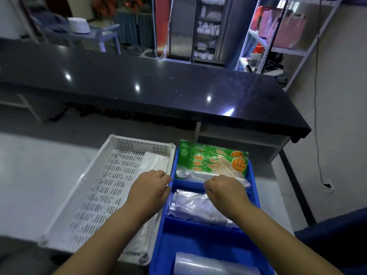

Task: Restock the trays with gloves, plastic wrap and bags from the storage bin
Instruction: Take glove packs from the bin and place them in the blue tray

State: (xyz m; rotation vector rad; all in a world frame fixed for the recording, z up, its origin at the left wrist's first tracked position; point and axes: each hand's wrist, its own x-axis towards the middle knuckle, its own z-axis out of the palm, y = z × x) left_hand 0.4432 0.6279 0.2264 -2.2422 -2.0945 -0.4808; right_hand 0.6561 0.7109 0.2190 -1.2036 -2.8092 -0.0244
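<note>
Three compartments of blue tray (255, 197) look filled: glove packs (212, 158) at 12 o'clock, clear bags (196, 207) mid, wrap roll (208, 264) at 6. White bin (95, 187) at 9, nearly empty. Left hand (148, 188) curled, empty; right hand (224, 190) fingers narrow, grip cannot be told. Task approx done.

The only print you can read sits on the green glove packets (213, 158) standing at the far end of your blue divided tray (256, 197). On the front packet, large orange Chinese characters run along its length; the ones that show read "手套", gloves, with a further character partly hidden behind the tray's contents. Each packet also carries an orange round badge and a pale seal near its far corner, both too small and blurred for you to read.
</note>
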